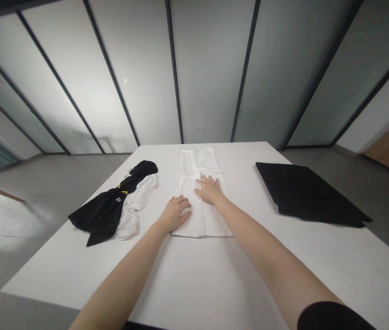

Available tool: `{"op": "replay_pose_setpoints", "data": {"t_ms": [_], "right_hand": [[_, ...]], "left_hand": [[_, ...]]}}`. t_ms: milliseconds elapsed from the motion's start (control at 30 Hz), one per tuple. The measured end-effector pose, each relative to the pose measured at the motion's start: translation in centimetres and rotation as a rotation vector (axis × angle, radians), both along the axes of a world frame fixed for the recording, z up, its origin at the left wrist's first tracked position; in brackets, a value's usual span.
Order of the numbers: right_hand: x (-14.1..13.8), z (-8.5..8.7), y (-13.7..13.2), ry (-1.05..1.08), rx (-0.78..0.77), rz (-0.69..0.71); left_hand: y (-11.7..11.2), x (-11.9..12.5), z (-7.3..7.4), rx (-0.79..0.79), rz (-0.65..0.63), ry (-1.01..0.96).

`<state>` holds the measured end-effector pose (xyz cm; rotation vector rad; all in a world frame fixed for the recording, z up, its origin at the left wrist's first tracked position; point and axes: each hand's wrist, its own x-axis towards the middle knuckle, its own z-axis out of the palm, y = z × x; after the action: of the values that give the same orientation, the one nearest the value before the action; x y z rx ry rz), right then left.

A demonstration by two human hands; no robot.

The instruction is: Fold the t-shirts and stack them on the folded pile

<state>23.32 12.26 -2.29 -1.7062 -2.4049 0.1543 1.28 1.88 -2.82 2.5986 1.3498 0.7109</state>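
A white garment (pixel 201 192), folded into a long narrow strip, lies lengthwise on the white table (pixel 215 275). My left hand (pixel 175 213) rests flat on its near left edge with the fingers stretched out. My right hand (pixel 209 189) lies flat on the garment's middle, fingers spread. Neither hand grips anything.
A crumpled pile of black clothing (pixel 112 206) and white clothing (pixel 135 206) sits on the table's left side. A flat folded black garment (pixel 304 192) lies on the right. Frosted glass wall panels (pixel 208 68) with dark frames stand behind the table. Grey floor surrounds it.
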Motion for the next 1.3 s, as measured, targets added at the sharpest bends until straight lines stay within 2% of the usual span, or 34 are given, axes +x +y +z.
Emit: {"op": "replay_pose_setpoints", "data": {"t_ms": [100,200,300,433,567,667,767,900,1000,1133,1300], "right_hand": [[0.1,0.1,-0.9,0.032,0.089,-0.058],[0.1,0.4,-1.9,0.026,0.077,-0.085],[0.4,0.5,-3.5,0.018,0.075,-0.058],[1.8,-0.3,-7.1,0.025,0.009,0.110],[4.8,-1.3,-12.2,0.051,-0.109,0.268],[7.2,-1.0,-15.8,0.120,-0.160,0.334],[8.5,0.0,-18.0,0.178,-0.168,0.393],[8.0,1.1,-18.5,0.240,-0.085,0.413],[6.8,1.0,-18.3,0.263,-0.031,0.427],[5.9,0.6,-18.2,0.211,0.011,0.434],[6.3,1.5,-18.2,0.232,0.005,0.435]], "left_hand": [[-0.8,0.4,0.7,-0.013,-0.111,0.029],[-1.6,1.1,1.5,-0.068,-0.260,0.091],[-2.3,2.0,2.1,-0.096,-0.354,0.157],[-3.0,3.0,2.3,-0.128,-0.409,0.233],[-3.7,3.8,2.0,-0.128,-0.422,0.257],[-4.1,4.3,1.6,-0.107,-0.454,0.252],[-4.6,4.7,1.6,-0.104,-0.462,0.255],[-5.0,4.8,2.4,-0.110,-0.422,0.250],[-5.1,4.7,2.8,-0.125,-0.391,0.238],[-4.7,4.5,2.6,-0.155,-0.356,0.166],[-4.6,4.4,2.0,-0.162,-0.368,0.088]]}}
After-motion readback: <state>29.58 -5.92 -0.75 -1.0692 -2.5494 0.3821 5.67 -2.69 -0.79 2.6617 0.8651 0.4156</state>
